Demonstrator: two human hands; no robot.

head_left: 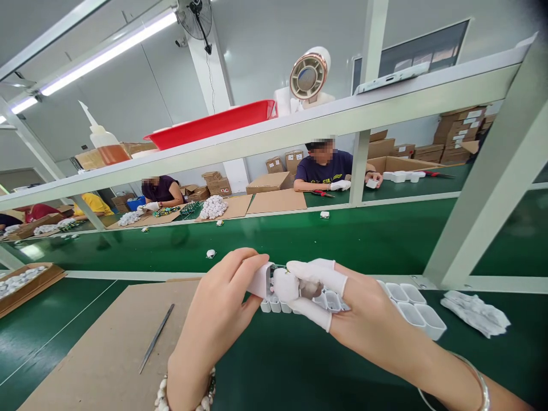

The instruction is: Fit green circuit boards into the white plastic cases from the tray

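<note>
My left hand is bare, with a bead bracelet at the wrist, and its fingers grip a white plastic housing. Against the housing's open side is a rounded white part with a bit of green board at its edge. White finger covers are on my right hand, whose thumb and fingers pinch that rounded part. The two pieces meet between my hands; how far one sits inside the other cannot be made out. Behind my right hand are open white housings in a row.
Cardboard with metal tweezers lies at left. White housings and a crumpled glove are at right. Small parts sit on the green belt. A shelf crosses above; co-workers sit beyond.
</note>
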